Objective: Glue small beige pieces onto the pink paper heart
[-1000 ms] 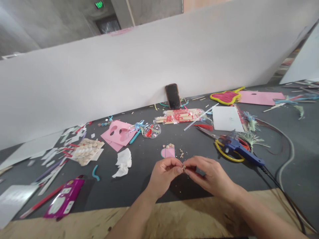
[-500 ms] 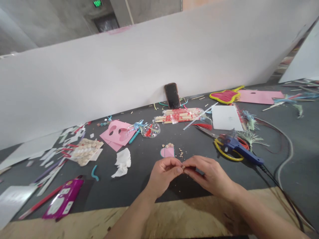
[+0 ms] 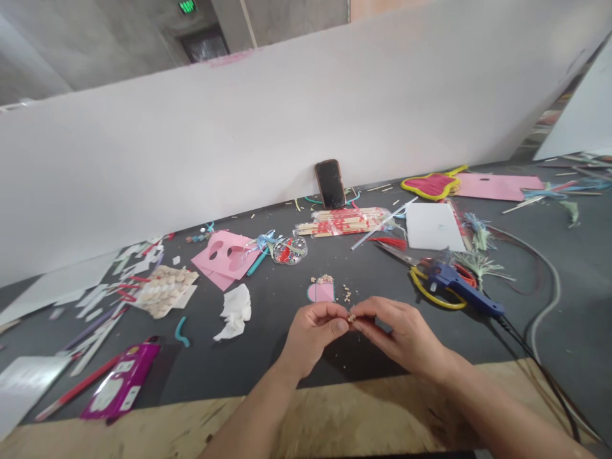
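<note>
My left hand (image 3: 313,335) and my right hand (image 3: 404,335) meet fingertip to fingertip just above the dark table (image 3: 268,357). Both are pinched shut on a tiny tan beaded piece (image 3: 352,317) held between thumbs and forefingers. Just beyond my fingers lies a small pink heart cut-out (image 3: 321,292) with tan beads along its top edge and a few loose beads (image 3: 346,296) beside it.
A blue glue gun (image 3: 461,290) with its black cord lies to the right over yellow-handled scissors (image 3: 433,287). Crumpled white tissue (image 3: 236,312), pink paper with heart holes (image 3: 224,255), a skewer pack (image 3: 345,222), a leaning phone (image 3: 329,183) and a magenta package (image 3: 122,381) lie about. A white wall stands behind.
Both hands have stayed pinched together on the beaded piece and shifted only slightly upward in view. Nothing on the table has moved.
</note>
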`<state>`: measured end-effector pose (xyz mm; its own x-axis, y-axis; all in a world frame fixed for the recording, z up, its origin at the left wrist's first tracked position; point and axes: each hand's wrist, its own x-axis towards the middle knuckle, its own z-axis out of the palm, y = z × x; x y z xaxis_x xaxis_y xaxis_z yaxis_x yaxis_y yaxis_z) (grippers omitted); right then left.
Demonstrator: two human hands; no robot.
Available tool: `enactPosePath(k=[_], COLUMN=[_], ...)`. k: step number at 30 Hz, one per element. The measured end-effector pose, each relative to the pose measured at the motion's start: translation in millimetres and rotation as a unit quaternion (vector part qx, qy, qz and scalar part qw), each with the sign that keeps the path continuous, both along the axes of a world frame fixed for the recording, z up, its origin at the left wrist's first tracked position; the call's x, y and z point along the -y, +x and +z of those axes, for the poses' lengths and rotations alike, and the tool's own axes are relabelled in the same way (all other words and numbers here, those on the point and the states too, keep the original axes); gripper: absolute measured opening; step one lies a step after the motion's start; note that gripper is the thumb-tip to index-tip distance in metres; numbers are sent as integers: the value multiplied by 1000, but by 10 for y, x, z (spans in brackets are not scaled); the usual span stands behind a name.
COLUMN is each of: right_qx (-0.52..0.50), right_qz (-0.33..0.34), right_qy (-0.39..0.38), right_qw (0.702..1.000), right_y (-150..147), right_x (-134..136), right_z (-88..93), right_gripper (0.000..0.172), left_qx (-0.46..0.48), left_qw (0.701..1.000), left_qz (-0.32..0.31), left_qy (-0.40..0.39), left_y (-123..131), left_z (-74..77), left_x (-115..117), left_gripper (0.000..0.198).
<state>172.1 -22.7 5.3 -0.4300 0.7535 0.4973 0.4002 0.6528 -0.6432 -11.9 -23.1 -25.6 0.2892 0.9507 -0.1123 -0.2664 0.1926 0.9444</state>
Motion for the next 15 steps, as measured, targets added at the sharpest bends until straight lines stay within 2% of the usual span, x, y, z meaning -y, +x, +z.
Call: enactPosePath(k=[15], right_qx=[-4], right_qz=[8], right_qy=[28], right_qw=[1000], right_y=[10], right_x=[-18], right_z=[-15], right_gripper=[10], left_qx=[-19], left_qw=[1000], left_qz=[-4], left_qy=[-7], left_y=[2], left_z=[43], left_x=[12], left_gripper=[17])
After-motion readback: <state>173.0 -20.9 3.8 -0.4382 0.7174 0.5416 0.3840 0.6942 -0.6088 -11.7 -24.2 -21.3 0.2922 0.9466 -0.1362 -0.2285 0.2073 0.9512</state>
